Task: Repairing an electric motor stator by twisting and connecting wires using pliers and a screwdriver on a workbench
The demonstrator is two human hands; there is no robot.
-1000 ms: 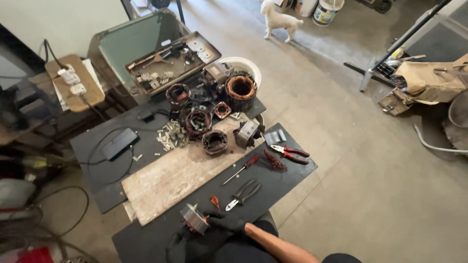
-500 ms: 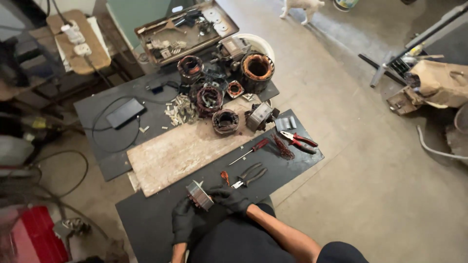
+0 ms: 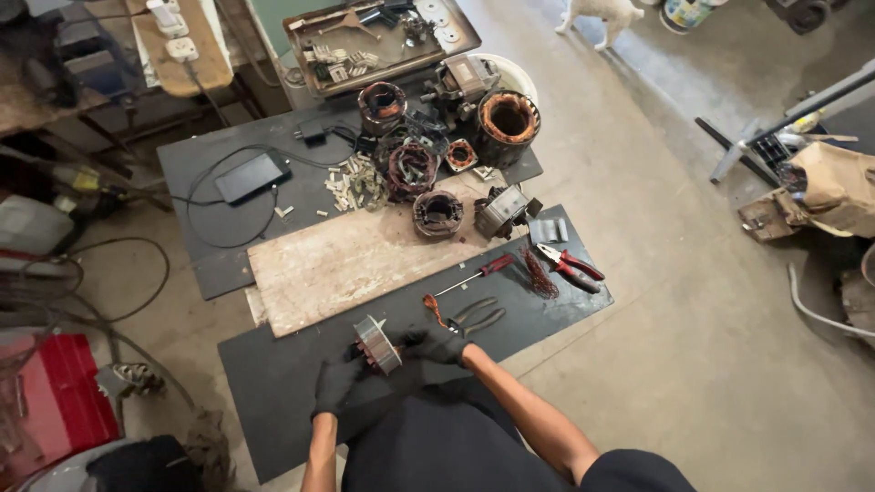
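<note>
Stator core [image 3: 376, 343] now between both gloved hands — left hand [image 3: 335, 383] newly up, right hand [image 3: 436, 345] still clasping it.

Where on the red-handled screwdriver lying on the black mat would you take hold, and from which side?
Take the red-handled screwdriver by its thick red handle, the end toward the red pliers, coming down from above. It lies flat with bare mat around the handle, and its thin shaft points toward the dark-handled pliers, offering little to hold.
</note>
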